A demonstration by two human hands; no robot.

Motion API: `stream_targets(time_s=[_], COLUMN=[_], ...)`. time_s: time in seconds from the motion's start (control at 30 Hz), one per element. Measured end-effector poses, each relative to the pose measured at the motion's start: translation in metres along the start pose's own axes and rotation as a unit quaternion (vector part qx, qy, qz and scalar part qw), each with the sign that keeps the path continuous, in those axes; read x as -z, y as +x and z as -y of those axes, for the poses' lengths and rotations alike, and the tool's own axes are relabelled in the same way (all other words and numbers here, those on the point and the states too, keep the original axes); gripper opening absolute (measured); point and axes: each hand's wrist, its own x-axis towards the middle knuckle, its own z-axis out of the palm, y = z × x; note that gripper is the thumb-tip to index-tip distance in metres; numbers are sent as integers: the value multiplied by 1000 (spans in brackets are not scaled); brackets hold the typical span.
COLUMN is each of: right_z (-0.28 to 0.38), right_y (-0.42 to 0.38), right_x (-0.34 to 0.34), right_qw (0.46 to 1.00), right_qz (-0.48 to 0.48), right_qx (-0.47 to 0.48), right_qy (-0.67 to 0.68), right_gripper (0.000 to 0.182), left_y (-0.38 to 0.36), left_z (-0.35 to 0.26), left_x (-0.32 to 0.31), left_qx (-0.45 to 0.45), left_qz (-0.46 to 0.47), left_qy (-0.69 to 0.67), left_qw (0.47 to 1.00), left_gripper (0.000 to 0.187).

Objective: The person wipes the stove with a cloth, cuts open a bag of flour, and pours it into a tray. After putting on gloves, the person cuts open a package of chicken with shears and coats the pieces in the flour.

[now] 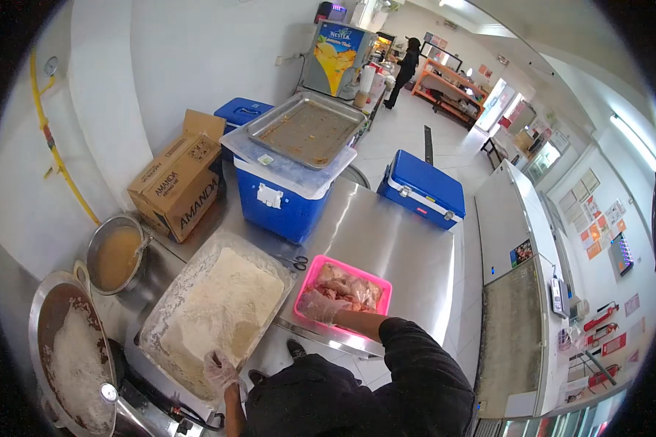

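Note:
My right hand [321,306], in a clear plastic glove, reaches into a pink plastic basket [388,293] at its left side. Its fingers curl down onto the raw chicken [350,286] in there, partly hidden among the pieces. My left hand [221,369], also gloved, is over the near edge of a large tray [147,333] lined with plastic. White flour [222,298] covers that tray's bottom. The left fingers are curled together, and nothing shows in them. Black-handled scissors [297,262] lie between the tray and the basket.
At left, a wok [38,329] holds bubbling oil, with a thermometer [108,392] at its rim. A pot [95,255] of brownish liquid stands behind. Beyond the flour are a cardboard box [175,182] and blue coolers [280,207], [423,186]. A person [408,69] stands far back.

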Motion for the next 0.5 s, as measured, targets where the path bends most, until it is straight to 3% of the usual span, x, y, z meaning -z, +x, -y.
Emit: stream_targets(time_s=[0.13, 0.2, 0.3, 0.4, 0.43, 0.5], right_z=[-6, -14, -17, -24, -26, -22], right_y=[12, 18, 0, -5, -10, -15], right_x=[44, 103, 82, 87, 117, 136], right_qw=[989, 968, 981, 919, 924, 874], right_qz=[51, 159, 81, 73, 70, 11], right_qx=[-66, -126, -133, -254, -253, -343], right_qy=[120, 147, 112, 293, 277, 344], right_gripper=[14, 15, 16, 28, 31, 28], left_y=[1, 6, 10, 2, 4, 7], left_z=[-4, 27, 47, 1, 11, 30], left_x=[1, -13, -18, -5, -7, -13], left_qx=[-28, -41, -14, 13, 8, -3], left_qz=[-51, -87, -75, -64, -72, -90], left_qy=[17, -16, -57, -44, -47, -54], left_qw=[998, 995, 995, 997, 996, 994], left_gripper=[15, 16, 15, 16, 15, 15])
